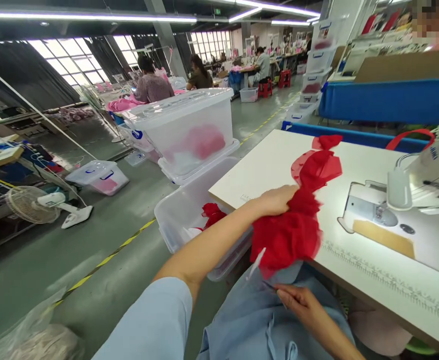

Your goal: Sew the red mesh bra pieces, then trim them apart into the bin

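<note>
My right hand (298, 300) pinches small snips (268, 286) in my lap, while my left hand (277, 200) bunches red fabric (294, 230) at the table (264, 170) edge, keeping it reachable.

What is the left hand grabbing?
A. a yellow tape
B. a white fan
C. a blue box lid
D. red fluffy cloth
D: the left hand is closed on the bunched red cloth at the edge of the table, while the right hand sits lower, over the lap.
</note>
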{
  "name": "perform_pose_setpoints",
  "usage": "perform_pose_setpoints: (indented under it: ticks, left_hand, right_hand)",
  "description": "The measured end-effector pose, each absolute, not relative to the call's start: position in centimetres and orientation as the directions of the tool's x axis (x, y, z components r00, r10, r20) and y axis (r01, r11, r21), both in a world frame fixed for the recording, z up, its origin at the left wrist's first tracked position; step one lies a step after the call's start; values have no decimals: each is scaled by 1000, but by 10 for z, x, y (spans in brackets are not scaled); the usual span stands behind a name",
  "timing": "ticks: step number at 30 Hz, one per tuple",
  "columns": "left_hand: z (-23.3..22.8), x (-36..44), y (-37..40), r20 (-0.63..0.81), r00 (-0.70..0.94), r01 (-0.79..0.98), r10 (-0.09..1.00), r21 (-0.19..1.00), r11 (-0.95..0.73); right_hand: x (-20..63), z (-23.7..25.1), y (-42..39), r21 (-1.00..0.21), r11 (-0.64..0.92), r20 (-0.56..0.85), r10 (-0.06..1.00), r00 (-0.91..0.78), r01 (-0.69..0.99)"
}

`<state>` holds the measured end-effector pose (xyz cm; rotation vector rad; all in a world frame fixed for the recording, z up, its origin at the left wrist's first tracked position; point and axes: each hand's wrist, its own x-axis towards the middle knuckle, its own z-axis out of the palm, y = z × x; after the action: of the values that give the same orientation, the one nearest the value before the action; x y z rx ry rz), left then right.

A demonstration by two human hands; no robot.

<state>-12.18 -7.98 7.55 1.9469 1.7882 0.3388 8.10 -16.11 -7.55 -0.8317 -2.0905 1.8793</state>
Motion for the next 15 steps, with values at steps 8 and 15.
perform_pose_setpoints:
  ticks: [8,15]
  left_hand:
    - [52,-123,-122,-121,-8,914,993,402,56]
    - [32,-132,-252,-351,160,922,923,388,-12]
  right_hand:
    - [133,-35,-131,-966,-238,39,241,-970,-98]
    - [98,-34,-139,-885,-457,-338,490,-804,93]
